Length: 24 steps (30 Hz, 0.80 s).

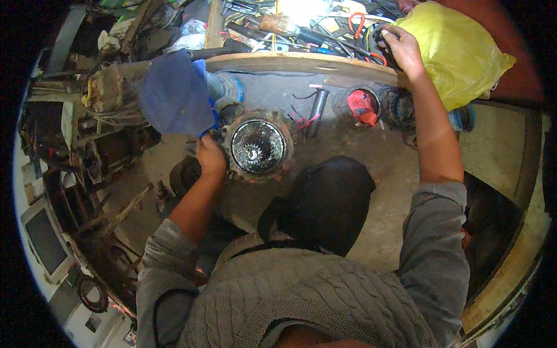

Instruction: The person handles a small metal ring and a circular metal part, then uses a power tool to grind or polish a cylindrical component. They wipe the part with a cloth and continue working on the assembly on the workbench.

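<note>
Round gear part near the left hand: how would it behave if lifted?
The round gear part is probably heavy for its size, since it looks like thick metal. Its wet-looking shine, probably grease, suggests it could be slippery.

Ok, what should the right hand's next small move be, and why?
Perhaps have the right hand close firmly on the dark object beside the yellow bag: the hand is right at that object, but whether it grips it is hard to tell.
</note>
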{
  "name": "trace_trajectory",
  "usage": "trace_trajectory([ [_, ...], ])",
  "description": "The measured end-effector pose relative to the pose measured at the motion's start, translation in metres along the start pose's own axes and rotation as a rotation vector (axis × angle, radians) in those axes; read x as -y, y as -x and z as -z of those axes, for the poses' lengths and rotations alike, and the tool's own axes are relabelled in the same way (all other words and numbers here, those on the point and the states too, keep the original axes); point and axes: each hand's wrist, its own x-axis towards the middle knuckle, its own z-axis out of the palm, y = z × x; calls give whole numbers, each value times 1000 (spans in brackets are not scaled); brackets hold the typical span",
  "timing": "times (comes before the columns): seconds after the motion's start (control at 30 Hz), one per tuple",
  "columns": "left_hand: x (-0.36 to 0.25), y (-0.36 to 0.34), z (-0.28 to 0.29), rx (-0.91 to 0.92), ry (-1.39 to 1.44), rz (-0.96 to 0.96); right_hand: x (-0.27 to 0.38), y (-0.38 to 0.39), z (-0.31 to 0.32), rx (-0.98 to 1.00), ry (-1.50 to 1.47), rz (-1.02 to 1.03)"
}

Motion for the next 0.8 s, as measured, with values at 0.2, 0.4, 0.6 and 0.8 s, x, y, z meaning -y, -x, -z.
trace_trajectory([
  [0.2,2,2,9,100,-7,-32,-37,-29,16,-98,445,157],
  [0.4,6,3,7,93,158,71,-66,-54,25,-88,490,170],
  [0.6,8,12,6,96,-121,68,-20,-76,-12,-105,504,104],
  [0.8,2,16,7,90,116,16,158,-53,-179,107,611,978],
])
